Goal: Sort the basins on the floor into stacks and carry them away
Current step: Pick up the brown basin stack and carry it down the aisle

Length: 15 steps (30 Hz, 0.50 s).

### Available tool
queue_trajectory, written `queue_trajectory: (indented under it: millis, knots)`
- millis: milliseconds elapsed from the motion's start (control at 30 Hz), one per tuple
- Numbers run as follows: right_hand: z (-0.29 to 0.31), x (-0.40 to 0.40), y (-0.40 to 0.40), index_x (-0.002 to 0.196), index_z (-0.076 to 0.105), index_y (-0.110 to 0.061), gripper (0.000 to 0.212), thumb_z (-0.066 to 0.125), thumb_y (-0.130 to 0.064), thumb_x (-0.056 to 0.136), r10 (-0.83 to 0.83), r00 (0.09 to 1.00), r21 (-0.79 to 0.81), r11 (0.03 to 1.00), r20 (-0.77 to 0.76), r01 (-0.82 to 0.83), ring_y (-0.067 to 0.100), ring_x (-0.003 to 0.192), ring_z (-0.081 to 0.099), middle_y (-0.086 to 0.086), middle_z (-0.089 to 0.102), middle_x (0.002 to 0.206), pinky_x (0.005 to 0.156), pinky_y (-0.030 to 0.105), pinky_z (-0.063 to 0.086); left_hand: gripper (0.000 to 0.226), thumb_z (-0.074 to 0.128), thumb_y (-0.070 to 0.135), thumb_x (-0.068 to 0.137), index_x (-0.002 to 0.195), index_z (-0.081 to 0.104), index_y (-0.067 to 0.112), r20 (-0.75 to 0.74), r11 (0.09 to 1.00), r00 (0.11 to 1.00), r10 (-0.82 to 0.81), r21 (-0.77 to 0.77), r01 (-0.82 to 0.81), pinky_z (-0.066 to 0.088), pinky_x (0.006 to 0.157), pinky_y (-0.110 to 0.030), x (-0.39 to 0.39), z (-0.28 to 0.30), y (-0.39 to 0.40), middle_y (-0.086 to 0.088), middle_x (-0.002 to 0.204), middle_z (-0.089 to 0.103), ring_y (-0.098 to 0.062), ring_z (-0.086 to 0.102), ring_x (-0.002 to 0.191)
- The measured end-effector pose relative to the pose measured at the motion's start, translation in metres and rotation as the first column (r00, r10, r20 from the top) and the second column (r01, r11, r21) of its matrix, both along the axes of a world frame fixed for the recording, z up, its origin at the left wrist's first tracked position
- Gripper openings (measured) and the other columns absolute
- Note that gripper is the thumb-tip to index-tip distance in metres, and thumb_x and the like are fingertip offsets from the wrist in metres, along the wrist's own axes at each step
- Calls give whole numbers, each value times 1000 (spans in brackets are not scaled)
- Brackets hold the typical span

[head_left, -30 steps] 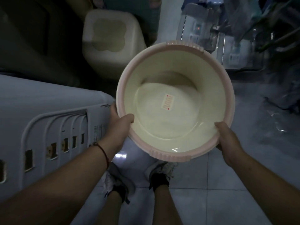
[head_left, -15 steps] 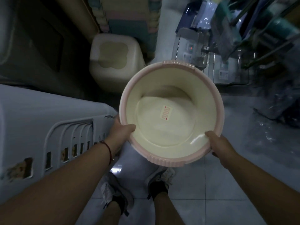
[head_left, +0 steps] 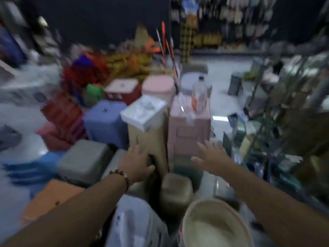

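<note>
left arm: bare forearm, entering from lower left, stretched forward and up across the frame; beaded bracelet point(head_left: 121, 176) on the wrist. left hand point(head_left: 136, 162): palm down, fingers straight and close together, thumb out to the right; nothing in its grip. right arm: bare forearm, entering from lower right, stretched forward. right hand point(head_left: 211, 157): palm down, fingers spread and straight, thumb out to the left; nothing held. both hands blurred, level with each other, well apart.
</note>
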State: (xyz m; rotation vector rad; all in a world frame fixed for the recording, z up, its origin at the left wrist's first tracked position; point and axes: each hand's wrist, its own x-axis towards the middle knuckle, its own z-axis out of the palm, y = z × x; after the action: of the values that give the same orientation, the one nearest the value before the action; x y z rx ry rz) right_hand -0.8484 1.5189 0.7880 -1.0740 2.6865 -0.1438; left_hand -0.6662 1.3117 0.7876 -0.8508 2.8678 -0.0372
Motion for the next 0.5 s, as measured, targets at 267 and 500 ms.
queue_trajectory:
  millis: [267,500]
  knots:
    - [217,69,-116,149,29,-29,73,38,-68,89,342,928,-240,898,-148,-369,29,139,33,6,34,154,111,44,30,79,45,69,86,152,22,33,-228,913,914,336,-162,-376,32,110,-49,139,224,-59,-11,157,26,-34,34,139]
    - [276,224,-181,143,39,-31,66,42,-65,87,711,687,-260,642,-149,-721,32,129,46,5,46,145,100,38,38,77,39,70,86,151,24,32,-260,702,697,668,-87,-706,33,110,-47,303,268,-13,-10,155,30,-33,35,138]
